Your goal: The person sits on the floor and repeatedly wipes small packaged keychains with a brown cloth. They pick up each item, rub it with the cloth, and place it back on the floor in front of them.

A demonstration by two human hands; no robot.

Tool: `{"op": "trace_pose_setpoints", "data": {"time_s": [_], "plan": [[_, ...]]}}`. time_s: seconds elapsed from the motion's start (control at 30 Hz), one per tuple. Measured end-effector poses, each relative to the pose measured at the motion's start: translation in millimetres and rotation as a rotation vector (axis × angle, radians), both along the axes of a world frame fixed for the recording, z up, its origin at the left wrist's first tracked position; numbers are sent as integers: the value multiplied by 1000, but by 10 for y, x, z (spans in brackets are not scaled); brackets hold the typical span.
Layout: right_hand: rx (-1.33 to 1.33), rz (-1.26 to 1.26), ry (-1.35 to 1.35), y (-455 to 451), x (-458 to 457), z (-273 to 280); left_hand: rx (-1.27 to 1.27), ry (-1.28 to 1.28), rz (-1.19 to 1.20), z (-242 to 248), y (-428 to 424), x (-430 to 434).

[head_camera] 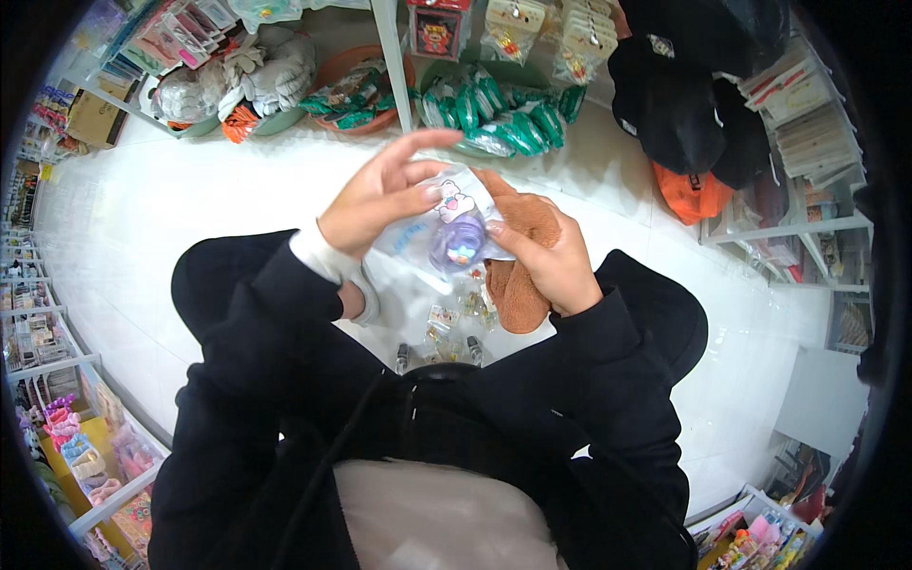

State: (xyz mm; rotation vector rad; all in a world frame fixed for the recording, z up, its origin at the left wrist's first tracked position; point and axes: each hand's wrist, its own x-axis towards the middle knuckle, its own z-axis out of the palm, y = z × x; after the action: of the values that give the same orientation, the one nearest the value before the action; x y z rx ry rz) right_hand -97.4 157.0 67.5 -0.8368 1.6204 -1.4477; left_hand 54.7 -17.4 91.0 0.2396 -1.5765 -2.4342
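Just above my lap, a small clear plastic bag (407, 241) with a printed cartoon bear lies between my two hands. Inside it is a purple coiled item (458, 241), apparently hair ties, with a small colourful charm. My left hand (377, 196) pinches the bag's upper left part with the thumb on top, its index finger stretched out. The right thumb presses on the bag's right edge. That same right hand (563, 260) also grips a brown fuzzy fabric piece (524, 303), folded over; its exact kind is unclear. The right fingers are mostly hidden behind these things.
Small packets with gold-coloured trinkets (443, 331) lie low between my knees. Ahead, bowls hold green packets (491, 110) and grey gloves (278, 71) under a shelf post (394, 64). Black caps (670, 107) hang at the right. Shelves with hair accessories (89, 456) line the left.
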Motion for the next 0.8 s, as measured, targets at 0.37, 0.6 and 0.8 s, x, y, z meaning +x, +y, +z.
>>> {"op": "trace_pose_setpoints", "data": {"time_s": [0.37, 0.6, 0.8], "plan": [[-23, -198, 243, -186, 18, -271, 567, -121, 469, -597, 176, 63], [-69, 430, 1278, -199, 212, -45, 698, -289, 359, -604, 362, 18], [194, 158, 1188, -212, 160, -94, 726, -223, 333, -592, 331, 38]]}}
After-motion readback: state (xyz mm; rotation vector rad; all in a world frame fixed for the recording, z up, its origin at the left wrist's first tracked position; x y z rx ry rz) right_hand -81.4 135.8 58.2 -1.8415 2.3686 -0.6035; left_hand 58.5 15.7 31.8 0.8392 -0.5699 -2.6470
